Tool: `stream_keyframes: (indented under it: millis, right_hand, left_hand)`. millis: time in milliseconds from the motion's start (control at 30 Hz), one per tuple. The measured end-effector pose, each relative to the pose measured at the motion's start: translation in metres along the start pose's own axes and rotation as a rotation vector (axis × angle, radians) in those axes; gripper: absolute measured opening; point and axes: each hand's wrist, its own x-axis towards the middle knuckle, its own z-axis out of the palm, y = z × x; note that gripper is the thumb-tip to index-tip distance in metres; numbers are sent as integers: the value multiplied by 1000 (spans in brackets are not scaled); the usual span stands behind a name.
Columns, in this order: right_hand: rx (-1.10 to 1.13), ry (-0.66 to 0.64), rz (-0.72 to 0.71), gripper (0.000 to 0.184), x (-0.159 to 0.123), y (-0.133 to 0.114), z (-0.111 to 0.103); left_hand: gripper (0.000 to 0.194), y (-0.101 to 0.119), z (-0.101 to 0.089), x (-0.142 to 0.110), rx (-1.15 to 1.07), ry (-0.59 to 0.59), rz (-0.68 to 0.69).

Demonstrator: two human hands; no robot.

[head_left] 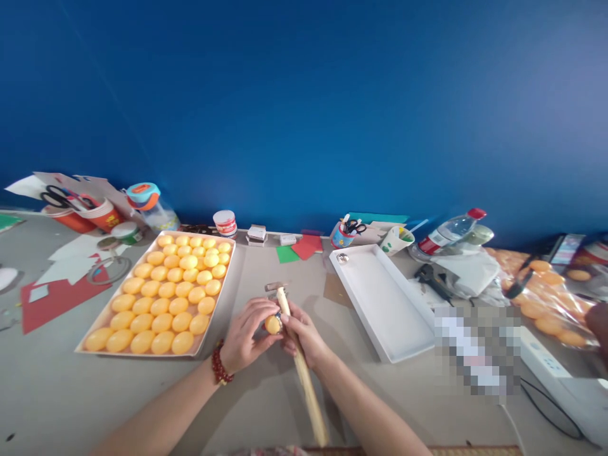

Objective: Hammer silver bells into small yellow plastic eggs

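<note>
Between the fingertips of my left hand (249, 332) is a small orange ball (272, 325) with something dark and shiny on its top. My right hand (306, 335) is closed around a long pale wooden stick (306, 392), its thumb close to the ball. The stick slants from the ball toward the front edge of the table. By its far end is a small brownish metal piece (277, 287); whether the two are joined I cannot tell. Left of my hands, a shallow box (209, 316) holds rows of orange balls (162, 306).
To the right lies a white tray (389, 304) with a small silvery piece (342, 258) in its far corner. Beyond it are a bottle (449, 234), a glue gun (433, 282) and a bag of orange balls (551, 304). A power strip (546, 354) lies at right.
</note>
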Motion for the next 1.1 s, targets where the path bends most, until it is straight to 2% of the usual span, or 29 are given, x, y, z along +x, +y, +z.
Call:
stream_keyframes:
  millis: [233,467,667,900,1100]
  right_hand:
    - [-10,15,-33,50,-1,-4,2]
    - [-38,58,-30,54,0,2,2]
    - [-98,28,-32,58,0,1,1]
    - [-125,49,-60,57,0,1,2]
    - [-146,68,-61,57,0,3,0]
  left_hand:
    - [45,-5,2,-2,-47,-2,-28]
    - [44,-7,3,-7,-118,7,-151]
    - [39,-6,-1,-4,-170,32,-225]
    - [48,-9,4,-7,-208,47,-256]
    - [35,-5,4,-7,-151,54,-215]
